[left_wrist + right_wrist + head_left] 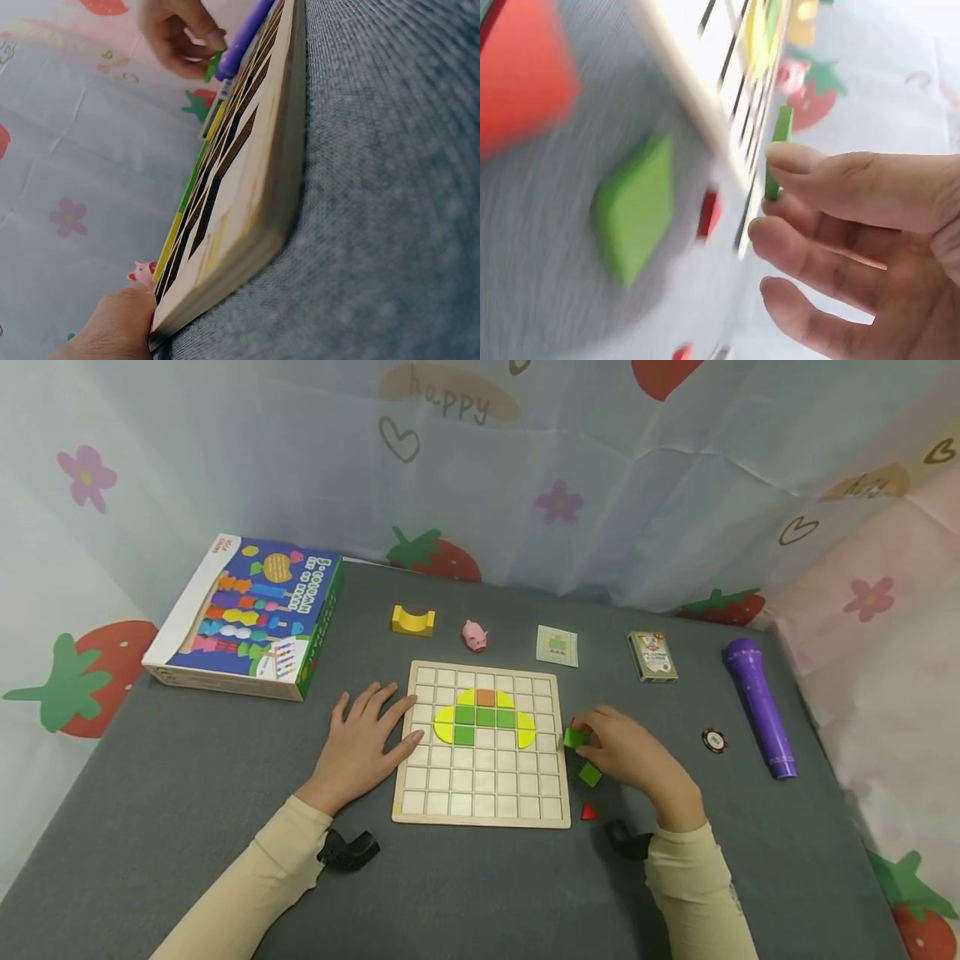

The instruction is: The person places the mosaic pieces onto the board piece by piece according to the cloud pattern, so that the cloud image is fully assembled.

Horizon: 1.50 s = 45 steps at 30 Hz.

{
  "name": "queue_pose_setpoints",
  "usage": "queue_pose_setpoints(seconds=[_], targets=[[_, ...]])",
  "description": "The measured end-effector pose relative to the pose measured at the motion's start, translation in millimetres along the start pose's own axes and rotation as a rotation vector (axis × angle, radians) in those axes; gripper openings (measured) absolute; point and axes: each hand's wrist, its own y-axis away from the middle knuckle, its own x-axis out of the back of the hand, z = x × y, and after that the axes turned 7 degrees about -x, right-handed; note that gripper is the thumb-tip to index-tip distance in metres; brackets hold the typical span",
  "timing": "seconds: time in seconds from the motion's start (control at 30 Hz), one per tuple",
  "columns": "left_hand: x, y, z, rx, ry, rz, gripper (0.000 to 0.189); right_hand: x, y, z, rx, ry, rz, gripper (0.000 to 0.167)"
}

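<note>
My right hand (633, 756) pinches a green square tile (778, 154) between thumb and forefinger, just off the right edge of the wooden grid board (480, 806). On the cloth below that hand lie another green square tile (590, 774) and a red triangle tile (588, 812); a further red piece (710, 214) shows in the right wrist view. The left hand (358, 743) is spread flat, its thumb and forefinger at the board's left edge. Set in the grid are several green squares (486, 717), an orange square (485, 697) and yellow rounded pieces (444, 725).
Behind the board are a yellow curved block (412, 621), a pink pig figure (474, 636) and a pattern card (557, 646). A boxed game (247, 614) stands back left. A card deck (652, 657), a round chip (715, 741) and a purple microphone (761, 708) lie right.
</note>
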Motion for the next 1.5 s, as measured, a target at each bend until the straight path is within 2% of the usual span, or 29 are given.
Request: queue_pose_setpoints(seconds=[0.33, 0.47, 0.6, 0.77, 1.0, 1.2, 1.5], targets=[[-0.5, 0.5, -0.1, 0.016, 0.005, -0.015, 0.061, -16.6, -22.9, -52.1, 0.129, 0.019, -0.006, 0.029], [-0.9, 0.5, 0.4, 0.015, 0.005, -0.018, 0.061, -20.7, -31.8, -66.0, 0.142, 0.008, -0.021, 0.025], [-1.1, 0.6, 1.5, 0.013, 0.005, -0.019, 0.061, -23.9, -38.5, -76.0, 0.155, 0.054, -0.026, 0.02], [-0.5, 0.3, 3.3, 0.013, 0.006, -0.025, 0.061, -25.5, -41.8, -83.9, 0.182, 0.108, -0.02, 0.017], [0.4, -0.2, 2.1, 0.011, 0.007, -0.022, 0.061, -26.7, -42.3, -89.0, 0.178, 0.144, -0.017, 0.02], [2.1, -0.1, 2.0, 0.008, 0.005, -0.016, 0.06, -27.6, -42.8, -90.7, 0.177, 0.149, -0.011, 0.021], [1.1, 0.1, 0.9, -0.001, 0.003, 0.0, 0.06, -30.0, -43.3, -88.3, 0.218, 0.161, 0.026, 0.022]])
